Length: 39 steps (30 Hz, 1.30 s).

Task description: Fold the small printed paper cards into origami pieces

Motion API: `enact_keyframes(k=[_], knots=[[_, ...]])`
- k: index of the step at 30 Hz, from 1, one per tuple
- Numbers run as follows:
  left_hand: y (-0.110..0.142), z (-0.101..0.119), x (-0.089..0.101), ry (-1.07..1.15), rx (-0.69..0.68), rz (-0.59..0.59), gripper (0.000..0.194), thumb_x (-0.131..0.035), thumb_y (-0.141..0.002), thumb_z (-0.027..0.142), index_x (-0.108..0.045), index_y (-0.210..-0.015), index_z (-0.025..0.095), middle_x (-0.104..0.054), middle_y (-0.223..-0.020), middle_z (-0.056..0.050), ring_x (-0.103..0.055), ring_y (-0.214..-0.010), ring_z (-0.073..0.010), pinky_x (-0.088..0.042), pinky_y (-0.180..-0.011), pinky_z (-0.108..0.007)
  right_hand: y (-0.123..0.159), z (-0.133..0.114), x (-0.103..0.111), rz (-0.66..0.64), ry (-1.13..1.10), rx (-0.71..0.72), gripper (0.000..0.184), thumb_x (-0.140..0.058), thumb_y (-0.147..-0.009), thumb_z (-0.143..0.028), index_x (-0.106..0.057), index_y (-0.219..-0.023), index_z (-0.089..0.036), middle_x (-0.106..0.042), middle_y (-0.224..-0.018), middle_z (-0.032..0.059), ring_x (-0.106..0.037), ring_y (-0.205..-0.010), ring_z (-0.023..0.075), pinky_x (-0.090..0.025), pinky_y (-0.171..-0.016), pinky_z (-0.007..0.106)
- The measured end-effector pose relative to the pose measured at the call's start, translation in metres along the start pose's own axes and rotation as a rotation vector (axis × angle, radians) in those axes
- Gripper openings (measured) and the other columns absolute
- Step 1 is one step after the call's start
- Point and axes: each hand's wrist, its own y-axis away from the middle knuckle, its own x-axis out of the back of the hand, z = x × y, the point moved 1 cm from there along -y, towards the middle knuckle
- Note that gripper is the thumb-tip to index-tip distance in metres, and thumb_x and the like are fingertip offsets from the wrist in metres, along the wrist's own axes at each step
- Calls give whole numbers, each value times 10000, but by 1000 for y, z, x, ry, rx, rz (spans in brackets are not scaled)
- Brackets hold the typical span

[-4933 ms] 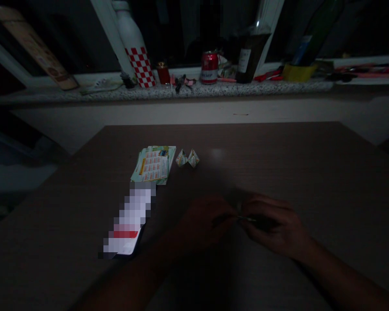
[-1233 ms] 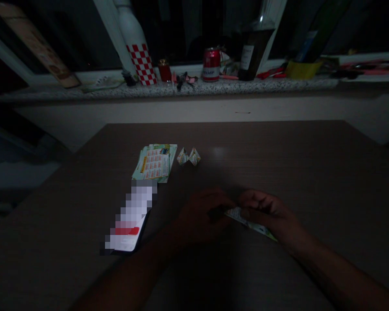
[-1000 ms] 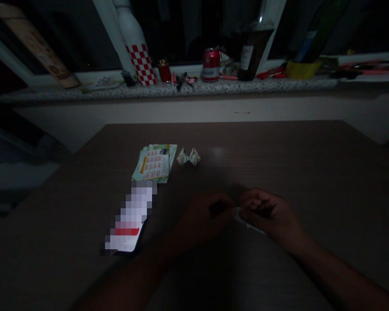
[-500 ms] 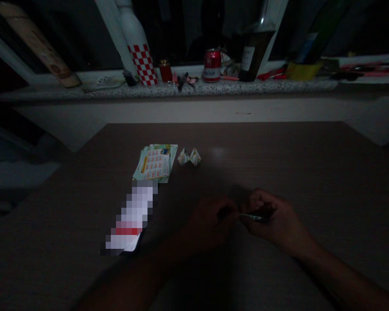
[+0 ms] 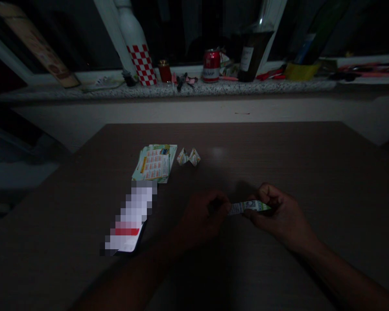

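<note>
A narrow folded strip of printed paper (image 5: 249, 206) stretches between my two hands over the table. Its left end is pinched in my left hand (image 5: 207, 214), which lies in shadow. My right hand (image 5: 278, 214) grips the other end between thumb and fingers. Farther back sits a small folded paper piece (image 5: 189, 157) with two pointed, diamond-like halves. Left of it lies a stack of printed paper sheets (image 5: 154, 164). Nearer to me is a phone (image 5: 131, 244) with a lit screen, mostly blurred out.
The dark wooden table (image 5: 278, 151) ends at a wall below a granite windowsill (image 5: 188, 88). On the sill stand a red can (image 5: 212, 65), a red-and-white checkered bottle (image 5: 142, 60), a dark bottle (image 5: 251, 60), a small jar (image 5: 164, 71) and a leaning tube (image 5: 45, 52).
The paper strip has turned from edge-on so that its printed face shows. My left hand has shifted slightly left, and more of the strip is visible between my hands.
</note>
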Motion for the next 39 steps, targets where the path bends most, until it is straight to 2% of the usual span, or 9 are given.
enact_keyframes(k=[5, 10, 15, 18, 24, 27, 35, 39], knots=[[0, -1, -1, -62, -17, -45, 114, -536, -810, 227, -587, -743, 151, -593, -666, 11, -537, -621, -114, -391, -575, -218, -2, -1, -1, 24, -51, 20, 327, -709, -632, -147, -412, -745, -223, -434, -572, -88, -411, -484, 65, -352, -449, 181], [3, -4, -6, -161, -93, -97, 77, -573, -782, 229, -600, -776, 157, -587, -675, 15, -512, -598, -107, -366, -561, -219, 0, 1, -2, -25, -89, -14, 368, -720, -653, -165, -485, -929, -225, -575, -615, -58, -537, -533, 94, -431, -505, 198], [3, -3, -8, -139, -166, -96, 251, -452, -900, 292, -599, -751, 152, -579, -656, 3, -514, -598, -106, -364, -568, -220, 2, 2, -7, -62, -75, -51, 228, -736, -663, -212, -585, -833, -195, -616, -655, -23, -578, -567, 105, -450, -507, 200], [2, -3, -9, -117, -167, -58, 237, -460, -893, 282, -603, -758, 152, -597, -664, -4, -532, -609, -111, -382, -583, -220, 1, 2, -10, -85, -95, -61, 137, -725, -696, -284, -642, -739, -184, -649, -652, 2, -595, -582, 121, -474, -536, 222], [3, -1, -14, -83, -114, -79, 220, -490, -871, 284, -598, -732, 152, -582, -628, 9, -511, -568, -99, -368, -538, -204, 3, 3, -13, 21, -81, -19, 155, -731, -681, -314, -669, -632, -180, -621, -583, 0, -542, -525, 117, -449, -504, 233], [4, -1, -17, -61, -103, -88, 240, -497, -868, 293, -586, -697, 150, -550, -591, 19, -474, -530, -87, -341, -507, -196, 4, 7, -14, 31, -135, -34, 149, -727, -687, -292, -654, -634, -174, -582, -559, -12, -510, -507, 107, -415, -489, 226], [7, 4, -24, -8, -137, 1, 214, -507, -866, 252, -588, -700, 145, -567, -626, 12, -512, -572, -96, -371, -564, -212, 6, 25, -15, -32, -363, -111, 142, -700, -736, -289, -616, -691, -183, -515, -595, -28, -481, -546, 119, -378, -532, 248], [7, 9, -21, 25, -121, 39, 239, -511, -876, 260, -616, -699, 139, -587, -632, 6, -531, -587, -101, -378, -579, -216, 6, 24, -19, -63, -449, -153, 133, -717, -732, -288, -639, -717, -181, -551, -610, -24, -496, -557, 116, -394, -547, 246]])
